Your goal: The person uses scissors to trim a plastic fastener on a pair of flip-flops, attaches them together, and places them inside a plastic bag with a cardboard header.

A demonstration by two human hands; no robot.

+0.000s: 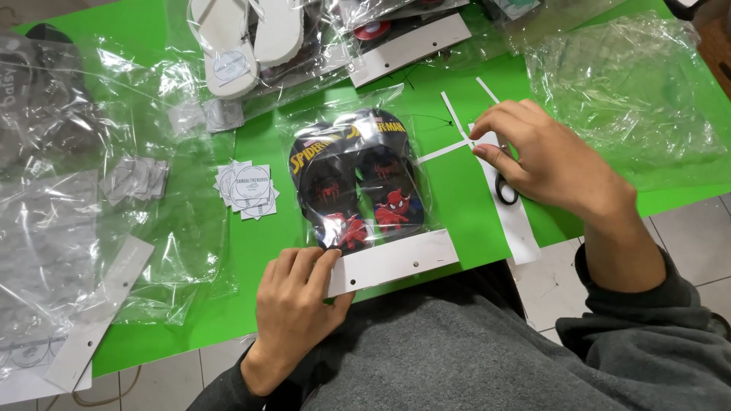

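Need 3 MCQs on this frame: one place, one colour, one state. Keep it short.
1. Where is the left hand?
A. on the white header card of the bagged black sandals
B. on the white sandals
C. on the floor

2. What colour is the table top?
A. blue
B. green
C. grey

3. How are the black sandals?
A. loose
B. worn
C. inside a clear bag

A: the fingers press the card's left end.
B: bright green shows between the bags.
C: clear film covers the pair above the card.
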